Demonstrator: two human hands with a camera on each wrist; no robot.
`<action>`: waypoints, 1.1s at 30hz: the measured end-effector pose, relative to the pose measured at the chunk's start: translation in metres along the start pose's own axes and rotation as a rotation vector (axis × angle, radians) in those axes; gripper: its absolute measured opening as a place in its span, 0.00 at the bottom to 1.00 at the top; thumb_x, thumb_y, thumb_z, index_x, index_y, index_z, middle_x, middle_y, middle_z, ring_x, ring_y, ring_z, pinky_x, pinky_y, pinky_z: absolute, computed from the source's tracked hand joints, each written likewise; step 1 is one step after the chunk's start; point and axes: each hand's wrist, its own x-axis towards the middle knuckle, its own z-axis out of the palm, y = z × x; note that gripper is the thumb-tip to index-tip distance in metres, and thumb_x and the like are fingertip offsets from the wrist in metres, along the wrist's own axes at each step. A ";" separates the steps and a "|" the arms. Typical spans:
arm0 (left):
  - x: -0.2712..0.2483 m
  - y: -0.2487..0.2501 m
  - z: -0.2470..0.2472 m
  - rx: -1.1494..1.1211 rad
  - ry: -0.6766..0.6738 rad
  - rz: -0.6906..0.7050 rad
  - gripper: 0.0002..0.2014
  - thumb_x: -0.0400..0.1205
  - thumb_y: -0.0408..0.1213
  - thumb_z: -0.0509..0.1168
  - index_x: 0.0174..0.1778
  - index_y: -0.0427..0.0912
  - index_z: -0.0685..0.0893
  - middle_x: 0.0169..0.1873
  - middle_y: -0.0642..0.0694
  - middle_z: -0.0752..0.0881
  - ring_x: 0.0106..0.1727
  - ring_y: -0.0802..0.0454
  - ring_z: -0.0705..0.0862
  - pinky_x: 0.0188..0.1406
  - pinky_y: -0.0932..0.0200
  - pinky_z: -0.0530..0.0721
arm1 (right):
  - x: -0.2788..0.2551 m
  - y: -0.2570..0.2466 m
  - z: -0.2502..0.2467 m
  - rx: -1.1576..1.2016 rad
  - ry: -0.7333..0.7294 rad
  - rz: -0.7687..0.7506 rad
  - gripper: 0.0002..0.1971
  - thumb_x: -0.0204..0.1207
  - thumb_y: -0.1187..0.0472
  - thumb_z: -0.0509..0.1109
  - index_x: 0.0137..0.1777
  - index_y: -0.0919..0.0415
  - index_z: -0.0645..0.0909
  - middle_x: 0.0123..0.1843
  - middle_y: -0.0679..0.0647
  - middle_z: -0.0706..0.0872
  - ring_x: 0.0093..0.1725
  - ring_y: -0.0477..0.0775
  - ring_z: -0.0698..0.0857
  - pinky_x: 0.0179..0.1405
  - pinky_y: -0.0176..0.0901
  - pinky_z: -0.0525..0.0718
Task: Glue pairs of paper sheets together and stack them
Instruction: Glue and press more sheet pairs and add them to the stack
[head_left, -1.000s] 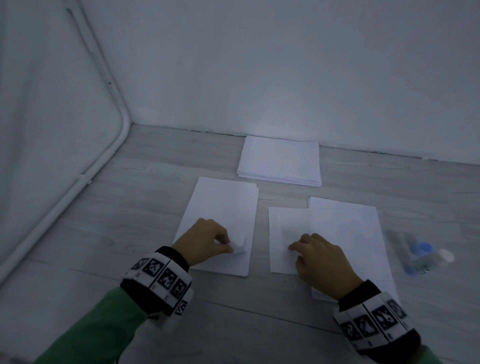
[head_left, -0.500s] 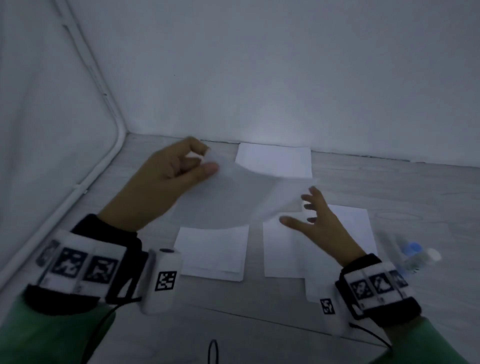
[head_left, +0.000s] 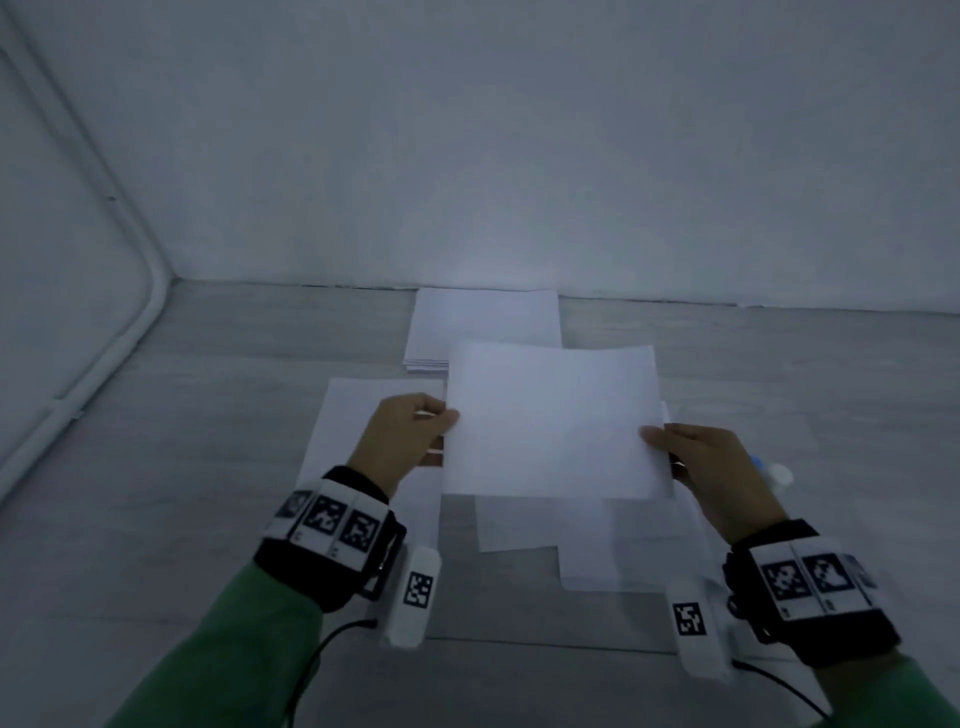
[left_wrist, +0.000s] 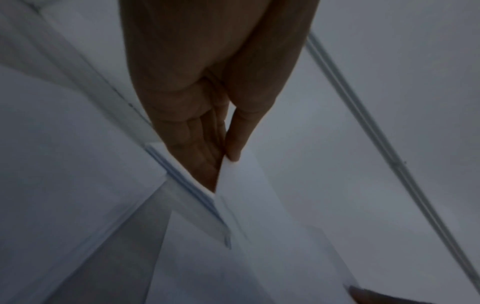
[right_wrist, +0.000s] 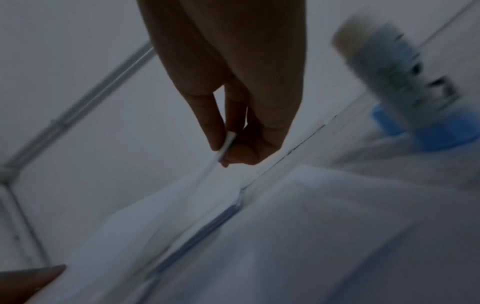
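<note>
Both hands hold one white paper sheet (head_left: 550, 421) in the air above the table. My left hand (head_left: 410, 431) pinches its left edge between thumb and fingers, the pinch showing in the left wrist view (left_wrist: 228, 156). My right hand (head_left: 696, 457) pinches the right edge, thumb on top, also seen in the right wrist view (right_wrist: 228, 144). Under the raised sheet lie two overlapping sheets (head_left: 540, 530) on the table. A left pile of sheets (head_left: 363, 415) lies beneath my left hand. A glue bottle (head_left: 774, 470) with a blue cap lies right of my right hand.
A thicker stack of white paper (head_left: 483, 322) sits at the back against the wall. The table (head_left: 208, 467) is grey wood grain. A white wall closes the back and a white rail (head_left: 78, 374) runs along the left edge.
The left hand peeled a sheet off the left pile, lifted it and swung it right. The right hand left the sheets on the table and took the sheet's right edge.
</note>
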 end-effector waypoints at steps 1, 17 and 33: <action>0.002 -0.007 0.006 0.014 -0.010 -0.016 0.05 0.80 0.29 0.66 0.48 0.30 0.83 0.40 0.37 0.86 0.35 0.47 0.84 0.32 0.60 0.88 | -0.001 0.003 -0.005 -0.072 0.033 -0.017 0.07 0.76 0.66 0.70 0.41 0.67 0.88 0.42 0.61 0.91 0.42 0.60 0.88 0.43 0.45 0.86; 0.024 -0.058 0.016 0.395 0.017 -0.065 0.07 0.75 0.32 0.73 0.32 0.38 0.85 0.26 0.48 0.85 0.16 0.67 0.78 0.13 0.74 0.71 | 0.011 0.029 -0.022 -0.687 0.180 -0.075 0.08 0.72 0.63 0.75 0.33 0.65 0.85 0.25 0.55 0.84 0.24 0.51 0.81 0.24 0.33 0.75; 0.030 -0.059 0.019 0.477 0.001 -0.075 0.08 0.74 0.32 0.74 0.41 0.28 0.89 0.31 0.44 0.85 0.25 0.58 0.78 0.13 0.77 0.68 | 0.009 0.019 -0.015 -0.824 0.163 -0.089 0.08 0.74 0.65 0.73 0.34 0.67 0.82 0.26 0.51 0.79 0.29 0.50 0.78 0.39 0.39 0.75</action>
